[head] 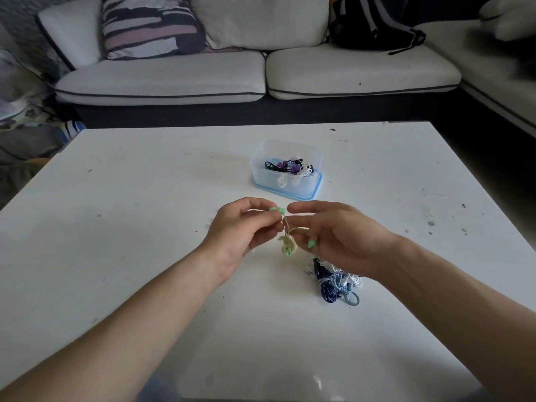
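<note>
Both hands hold a pair of corded earphones with mint-green buds and a cream cable [287, 245] above the white table [145, 227]. My left hand [243, 233] pinches one green bud at its fingertips. My right hand [339, 236] holds the other green bud against its lower fingers, with the index finger stretched out. The rest of the cable hangs between the hands as a small wound bundle.
A clear plastic box with a blue base [287, 169] stands beyond the hands and holds black, purple and white earphones. A tangle of blue and white cables [338, 282] lies under my right wrist. A white sofa [255, 76] with a striped cushion and a black backpack [374, 24] stands behind the table.
</note>
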A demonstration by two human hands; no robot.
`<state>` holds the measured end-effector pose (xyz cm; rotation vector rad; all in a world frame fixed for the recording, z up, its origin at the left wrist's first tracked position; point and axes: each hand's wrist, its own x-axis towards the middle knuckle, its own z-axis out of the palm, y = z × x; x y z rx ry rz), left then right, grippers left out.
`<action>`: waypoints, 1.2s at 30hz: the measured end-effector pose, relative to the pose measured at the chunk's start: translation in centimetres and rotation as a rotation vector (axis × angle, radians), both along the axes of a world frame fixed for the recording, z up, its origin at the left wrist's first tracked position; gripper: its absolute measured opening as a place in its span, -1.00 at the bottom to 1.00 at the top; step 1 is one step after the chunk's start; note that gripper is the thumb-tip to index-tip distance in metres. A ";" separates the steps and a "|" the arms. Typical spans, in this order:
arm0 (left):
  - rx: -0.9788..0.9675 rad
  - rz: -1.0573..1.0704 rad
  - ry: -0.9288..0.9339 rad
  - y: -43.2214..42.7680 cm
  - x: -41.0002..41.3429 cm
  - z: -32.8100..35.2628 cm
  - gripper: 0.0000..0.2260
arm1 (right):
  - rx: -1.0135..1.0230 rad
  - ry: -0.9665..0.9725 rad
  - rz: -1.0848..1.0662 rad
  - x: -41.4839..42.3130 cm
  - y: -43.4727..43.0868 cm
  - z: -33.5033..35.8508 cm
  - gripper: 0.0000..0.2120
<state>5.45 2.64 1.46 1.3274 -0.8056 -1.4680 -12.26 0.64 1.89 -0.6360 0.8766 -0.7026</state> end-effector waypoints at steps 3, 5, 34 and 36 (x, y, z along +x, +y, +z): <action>0.005 0.051 0.019 -0.2 0.4 -0.1 -0.93 | -0.018 0.007 -0.015 -0.2 0.1 -0.1 -0.59; 0.003 0.068 -0.011 -0.3 0.6 -0.3 -0.93 | -0.034 0.041 -0.040 -0.4 0.0 -0.3 -0.65; -0.035 -0.205 -1.319 -5.6 9.6 -8.3 -0.83 | -0.089 0.141 -0.214 1.8 -1.6 -3.9 -0.70; -0.023 -0.206 -1.330 -5.7 9.8 -8.5 -0.84 | -0.099 0.114 -0.191 1.7 -1.5 -4.0 -0.73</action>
